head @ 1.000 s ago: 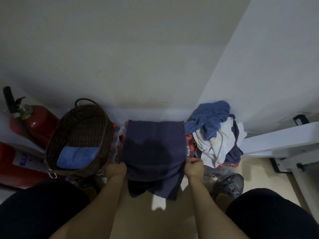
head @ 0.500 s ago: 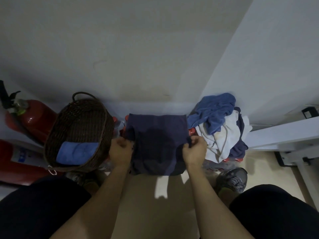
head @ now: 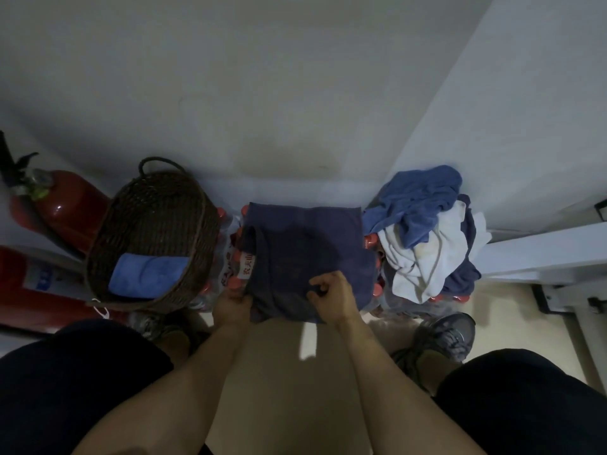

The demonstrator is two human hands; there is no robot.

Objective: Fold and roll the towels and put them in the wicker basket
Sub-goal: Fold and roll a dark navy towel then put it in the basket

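A dark navy towel (head: 305,244) lies folded flat on packs of red-capped bottles in front of me. My left hand (head: 231,305) grips its near left corner. My right hand (head: 331,293) pinches the cloth on top of the near edge, fingers curled. The dark wicker basket (head: 157,205) stands to the left, with a folded light blue towel (head: 146,274) inside at its near end. A heap of unfolded towels (head: 423,231), blue, white and navy, lies to the right.
Two red fire extinguishers (head: 62,208) lie left of the basket against the wall. Packs of red-capped bottles (head: 230,267) sit under the towel and the heap. A white frame (head: 538,251) runs along the right. My shoes and dark-clad knees fill the near floor.
The hanging near part of the navy towel was lifted up onto the top. My hands then came back toward me, and my right hand moved left onto the towel.
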